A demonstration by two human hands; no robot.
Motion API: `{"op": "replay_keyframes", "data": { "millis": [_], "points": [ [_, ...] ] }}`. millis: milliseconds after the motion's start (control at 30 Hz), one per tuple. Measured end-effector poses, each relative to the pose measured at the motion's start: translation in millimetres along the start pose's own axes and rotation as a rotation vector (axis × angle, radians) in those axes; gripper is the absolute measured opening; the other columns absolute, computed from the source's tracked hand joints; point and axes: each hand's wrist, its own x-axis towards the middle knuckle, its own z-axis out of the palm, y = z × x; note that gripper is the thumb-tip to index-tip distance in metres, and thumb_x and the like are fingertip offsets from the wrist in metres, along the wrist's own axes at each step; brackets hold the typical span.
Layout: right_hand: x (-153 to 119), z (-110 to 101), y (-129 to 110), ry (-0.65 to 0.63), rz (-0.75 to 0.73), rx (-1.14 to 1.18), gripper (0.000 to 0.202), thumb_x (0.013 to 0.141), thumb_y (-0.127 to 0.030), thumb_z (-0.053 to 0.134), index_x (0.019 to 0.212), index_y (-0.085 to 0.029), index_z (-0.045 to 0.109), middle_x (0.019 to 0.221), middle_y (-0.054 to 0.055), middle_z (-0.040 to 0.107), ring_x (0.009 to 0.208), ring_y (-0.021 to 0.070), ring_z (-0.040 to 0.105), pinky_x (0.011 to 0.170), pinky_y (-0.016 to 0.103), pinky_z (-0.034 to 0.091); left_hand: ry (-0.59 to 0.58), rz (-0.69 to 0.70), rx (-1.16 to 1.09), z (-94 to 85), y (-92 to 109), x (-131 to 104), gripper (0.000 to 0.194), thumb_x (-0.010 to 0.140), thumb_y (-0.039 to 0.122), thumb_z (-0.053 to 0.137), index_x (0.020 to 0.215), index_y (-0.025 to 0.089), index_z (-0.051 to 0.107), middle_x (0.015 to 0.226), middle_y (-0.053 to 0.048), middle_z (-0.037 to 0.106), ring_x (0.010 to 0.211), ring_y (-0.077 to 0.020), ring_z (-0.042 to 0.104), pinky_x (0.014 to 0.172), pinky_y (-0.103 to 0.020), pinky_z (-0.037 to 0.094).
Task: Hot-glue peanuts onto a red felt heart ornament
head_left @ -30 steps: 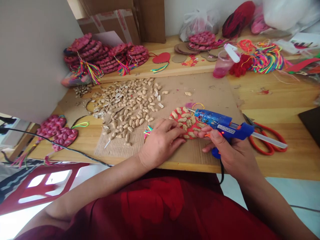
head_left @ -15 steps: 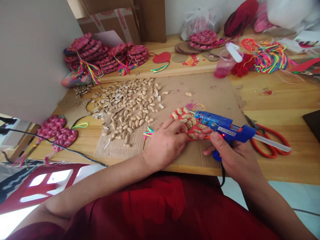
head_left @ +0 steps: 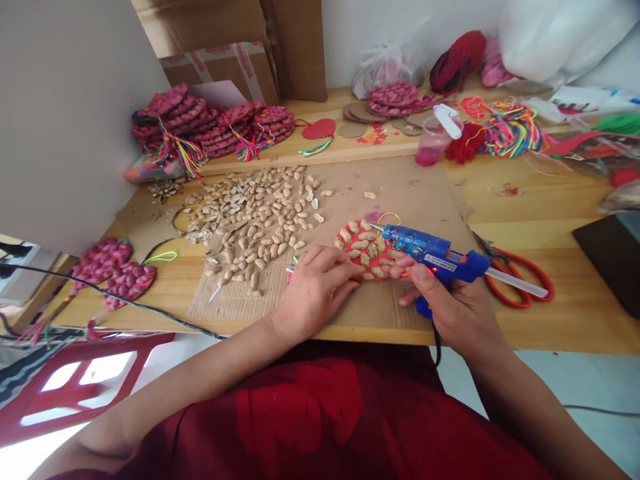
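Note:
In my right hand (head_left: 450, 300) is a blue hot glue gun (head_left: 415, 247), with my fingers wrapped round its handle and trigger. A clear glue stick (head_left: 515, 281) sticks out of its back, and its nozzle points left over a red disc (head_left: 383, 257). Several whole peanuts (head_left: 367, 235) sit on that disc, and a yellow loop (head_left: 390, 218) shows at its far edge. My left hand (head_left: 320, 287) is closed at the disc's near left edge, its fingertips against it. Beside that hand, a colourful tassel (head_left: 293, 267) is partly covered.
Loose peanuts (head_left: 265, 227) spread over the cardboard (head_left: 340, 177) at left. Red-handled scissors (head_left: 523, 273) lie right of the glue gun. Stacked pink discs (head_left: 170, 120), a pink cup (head_left: 431, 143) and colourful cords (head_left: 515, 130) stand behind. A black cable (head_left: 150, 308) crosses the left side.
The camera view has shifted slightly. My left fingers have drawn back toward the disc's edge, so more of its peanuts show. The glue gun stays over the disc in my right hand.

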Motion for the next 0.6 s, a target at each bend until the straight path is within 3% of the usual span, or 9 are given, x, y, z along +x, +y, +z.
{"op": "replay_keyframes", "data": {
  "millis": [300, 600],
  "points": [
    [0.3, 0.5, 1.8, 0.019, 0.006, -0.004, 0.025, 0.101, -0.043, 0.067, 0.103, -0.018, 0.071, 0.101, 0.008, 0.067, 0.087, 0.0229, 0.067, 0.055, 0.025, 0.063, -0.04, -0.027, 0.038, 6.4, 3.7, 6.4, 0.011, 0.091, 0.03, 0.067, 0.096, 0.024, 0.075, 0.097, -0.005, 0.065, 0.096, -0.0206, 0.056, 0.087, -0.037, 0.047],
    [0.2, 0.4, -0.6, 0.029, 0.042, -0.02, 0.027, 0.099, -0.044, 0.068, 0.103, -0.018, 0.071, 0.096, 0.006, 0.069, 0.072, 0.0196, 0.067, 0.054, 0.026, 0.063, -0.035, 0.04, 0.076, 14.3, 5.6, 9.7, 0.015, 0.095, 0.028, 0.061, 0.093, 0.02, 0.074, 0.095, -0.005, 0.066, 0.093, -0.0182, 0.056, 0.085, -0.033, 0.05]
  ]
}}
